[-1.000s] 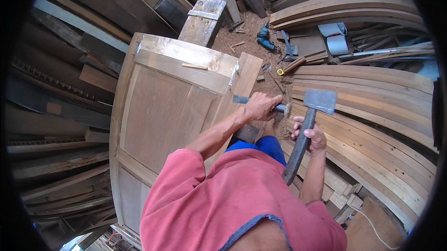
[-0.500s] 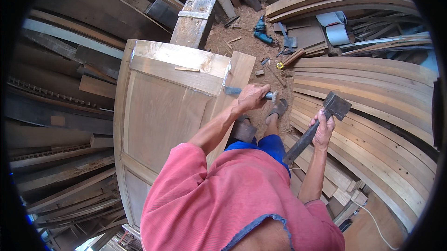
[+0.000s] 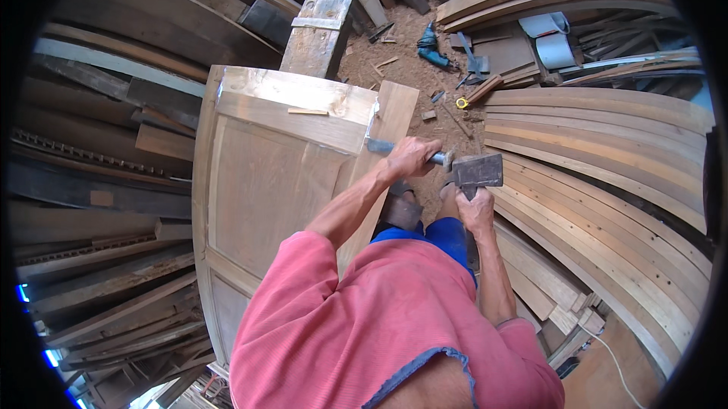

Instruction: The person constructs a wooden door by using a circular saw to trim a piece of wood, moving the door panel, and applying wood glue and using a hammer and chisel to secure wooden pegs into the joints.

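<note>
A panelled wooden door [image 3: 258, 174] lies before me with its frame pieces fitted together. My left hand [image 3: 414, 156] is wrapped round a chisel [image 3: 378, 146], its flat blade lying against the joint at the door's right edge. The end of the chisel's handle sticks out to the right of my fist. My right hand [image 3: 476, 210] grips a mallet [image 3: 478, 171] with a dark, blocky head, which is at or very close to the chisel's handle end. Whether they touch I cannot tell. A thin wood strip [image 3: 308, 111] rests on the door's top rail.
Long stacked boards [image 3: 599, 212] run along my right. A worn wooden bench [image 3: 317, 34] stands beyond the door. On the shavings-covered floor lie a teal power drill [image 3: 431, 47], a yellow tape measure [image 3: 462, 103] and offcuts. More planks [image 3: 98, 219] lean on the left.
My right hand has swung the mallet leftward, bringing its head to the chisel's handle end. My left hand keeps the chisel at the same joint. The view has shifted slightly.
</note>
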A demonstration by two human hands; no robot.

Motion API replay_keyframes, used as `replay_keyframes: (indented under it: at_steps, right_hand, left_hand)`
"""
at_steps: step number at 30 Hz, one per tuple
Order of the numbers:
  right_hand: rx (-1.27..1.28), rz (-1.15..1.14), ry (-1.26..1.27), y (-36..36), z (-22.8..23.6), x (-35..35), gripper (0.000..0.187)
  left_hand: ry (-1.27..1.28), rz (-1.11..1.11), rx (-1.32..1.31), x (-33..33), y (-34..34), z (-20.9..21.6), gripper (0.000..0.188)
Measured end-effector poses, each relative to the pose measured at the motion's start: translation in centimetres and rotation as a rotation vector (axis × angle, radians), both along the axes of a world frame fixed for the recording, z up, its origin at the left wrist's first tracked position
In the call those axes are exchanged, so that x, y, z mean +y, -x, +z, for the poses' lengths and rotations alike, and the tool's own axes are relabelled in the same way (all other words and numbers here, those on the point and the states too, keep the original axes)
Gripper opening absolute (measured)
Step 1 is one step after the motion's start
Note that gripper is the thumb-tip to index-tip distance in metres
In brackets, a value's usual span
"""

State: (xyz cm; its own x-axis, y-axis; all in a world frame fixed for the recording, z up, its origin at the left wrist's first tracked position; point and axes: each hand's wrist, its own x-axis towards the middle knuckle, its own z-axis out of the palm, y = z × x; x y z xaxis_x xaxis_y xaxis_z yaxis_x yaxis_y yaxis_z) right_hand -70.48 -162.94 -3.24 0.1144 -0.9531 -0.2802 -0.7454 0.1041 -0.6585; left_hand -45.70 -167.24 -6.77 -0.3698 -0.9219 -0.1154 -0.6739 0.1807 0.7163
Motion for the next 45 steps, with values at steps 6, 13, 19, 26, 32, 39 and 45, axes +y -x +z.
replay_keyframes:
  at_steps: [6, 13, 19, 26, 32, 39, 45]
  right_hand:
    - [-0.566, -0.539, 0.006, 1.4, 3.3, -0.2, 0.014]
    - [-0.1, -0.089, -0.13, -1.1, 1.9, -0.6, 0.029]
    - [-0.55, -0.466, -0.134, 2.3, 1.3, -1.3, 0.014]
    - [-0.084, -0.023, -0.077, -1.7, -0.4, 0.3, 0.028]
    - [-0.065, 0.225, -0.147, -1.1, -1.7, 2.2, 0.034]
    - [-0.44, -0.359, -0.343, 3.5, 2.2, -1.1, 0.024]
    - [-0.571, -0.539, -0.135, 6.1, 5.1, -3.6, 0.013]
  left_hand:
    - [0.064, 0.049, 0.032, -0.3, -0.4, 0.1, 0.022]
    - [-0.008, -0.067, -0.077, -0.1, -0.3, 0.5, 0.023]
    - [-0.052, -0.081, -0.08, -0.1, -0.2, 0.9, 0.023]
    - [-0.043, -0.044, -0.072, -0.4, -0.6, -0.9, 0.027]
    - [-0.105, -0.082, -0.111, 4.1, -4.6, 1.1, 0.033]
    - [-0.021, -0.208, -0.11, -2.6, 2.9, 2.2, 0.019]
    - [0.025, -0.205, -0.083, -6.2, 1.1, 1.7, 0.022]
